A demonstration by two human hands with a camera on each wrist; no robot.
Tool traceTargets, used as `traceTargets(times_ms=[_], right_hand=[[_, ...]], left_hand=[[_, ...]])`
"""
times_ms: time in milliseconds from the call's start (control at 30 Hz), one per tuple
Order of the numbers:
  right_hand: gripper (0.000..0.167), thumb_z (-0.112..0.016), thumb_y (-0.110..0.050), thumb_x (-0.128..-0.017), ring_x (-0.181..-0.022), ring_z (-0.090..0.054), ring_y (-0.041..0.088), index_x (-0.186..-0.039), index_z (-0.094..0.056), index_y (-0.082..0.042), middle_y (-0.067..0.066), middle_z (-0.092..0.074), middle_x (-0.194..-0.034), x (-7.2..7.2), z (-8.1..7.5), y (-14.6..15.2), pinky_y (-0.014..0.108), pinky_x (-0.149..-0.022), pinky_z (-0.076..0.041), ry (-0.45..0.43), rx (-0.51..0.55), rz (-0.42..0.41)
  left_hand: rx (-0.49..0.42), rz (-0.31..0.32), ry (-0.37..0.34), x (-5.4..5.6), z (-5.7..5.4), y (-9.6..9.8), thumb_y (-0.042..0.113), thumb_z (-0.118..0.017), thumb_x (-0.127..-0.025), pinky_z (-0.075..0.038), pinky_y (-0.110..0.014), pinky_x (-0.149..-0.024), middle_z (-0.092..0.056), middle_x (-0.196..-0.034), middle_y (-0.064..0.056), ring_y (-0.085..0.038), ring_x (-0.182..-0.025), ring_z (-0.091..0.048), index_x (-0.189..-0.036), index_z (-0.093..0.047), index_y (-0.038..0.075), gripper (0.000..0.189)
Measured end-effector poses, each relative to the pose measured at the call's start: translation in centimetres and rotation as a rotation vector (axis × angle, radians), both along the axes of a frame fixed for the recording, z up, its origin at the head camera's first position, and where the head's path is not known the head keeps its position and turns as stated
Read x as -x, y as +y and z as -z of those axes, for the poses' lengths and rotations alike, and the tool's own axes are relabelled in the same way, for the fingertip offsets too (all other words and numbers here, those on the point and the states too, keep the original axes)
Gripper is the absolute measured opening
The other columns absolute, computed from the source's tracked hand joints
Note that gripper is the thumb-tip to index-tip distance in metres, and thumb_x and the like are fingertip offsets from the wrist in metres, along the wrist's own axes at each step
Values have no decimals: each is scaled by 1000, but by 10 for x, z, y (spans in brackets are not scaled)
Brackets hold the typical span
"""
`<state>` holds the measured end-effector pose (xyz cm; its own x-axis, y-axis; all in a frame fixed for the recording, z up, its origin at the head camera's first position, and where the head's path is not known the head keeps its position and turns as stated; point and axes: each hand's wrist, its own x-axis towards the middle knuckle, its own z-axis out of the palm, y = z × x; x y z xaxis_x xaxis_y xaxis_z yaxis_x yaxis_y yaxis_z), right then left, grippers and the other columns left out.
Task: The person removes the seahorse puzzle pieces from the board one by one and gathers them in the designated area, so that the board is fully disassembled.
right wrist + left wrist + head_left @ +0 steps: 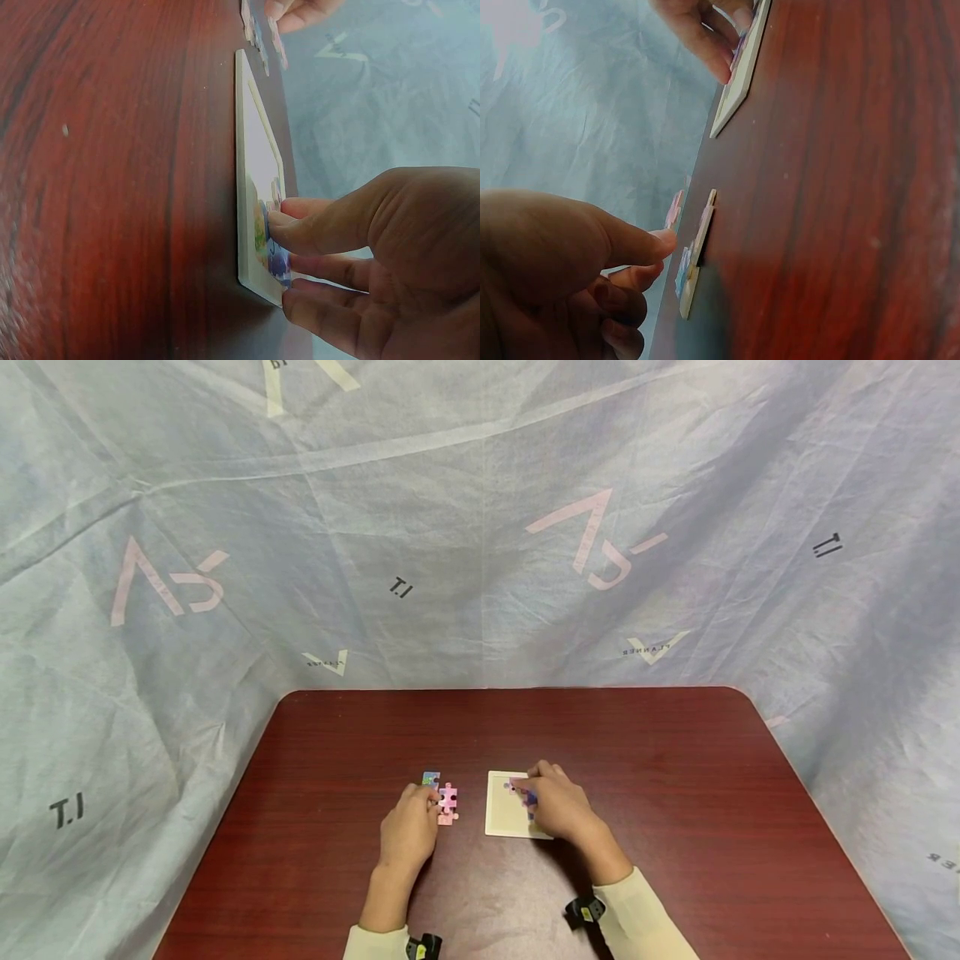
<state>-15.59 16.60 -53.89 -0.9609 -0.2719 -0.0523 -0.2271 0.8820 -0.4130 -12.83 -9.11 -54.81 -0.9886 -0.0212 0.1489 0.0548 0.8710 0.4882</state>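
My left hand (409,831) pinches a pink jigsaw piece (674,210) between thumb and fingertips, just above the table. Beneath and beside it lie loose jigsaw pieces (431,777), some blue-green and some pink. My right hand (558,802) is over the right side of a cream puzzle tray (504,818). In the right wrist view, its thumb and fingertips touch purple and green pieces (277,259) lying inside the tray, and the lower fingers rest at the tray's edge. The hand partly hides those pieces.
The dark red wooden table (360,735) has rounded far corners. A pale printed cloth (465,527) hangs behind it and along both sides. Dark wrist cameras sit on the left wrist (424,947) and right wrist (584,911).
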Motion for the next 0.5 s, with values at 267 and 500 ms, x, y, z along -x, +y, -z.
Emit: traceTargets(times_ms=[267,500], right_hand=[[51,-76,-1,-89,-113,-56,21,-135,-74,-23,1,-63,-124,0,-1,1,39,-67,-48,-9,4,1],[55,-73,-1,-89,-115,-55,23,-138,-72,-25,2,-63,-126,0,1,1,37,-65,-43,-19,-3,-5]], left_hand=[[1,-9,-12,3,1,-1,10,-77,-91,-56,-48,-63,-66,-94,-6,-29,-71,-72,-99,-74,11,8],[5,-6,-30,7,3,-1,10,-77,-92,-54,-47,-61,-67,-95,-5,-28,-70,-70,-98,-73,12,8]])
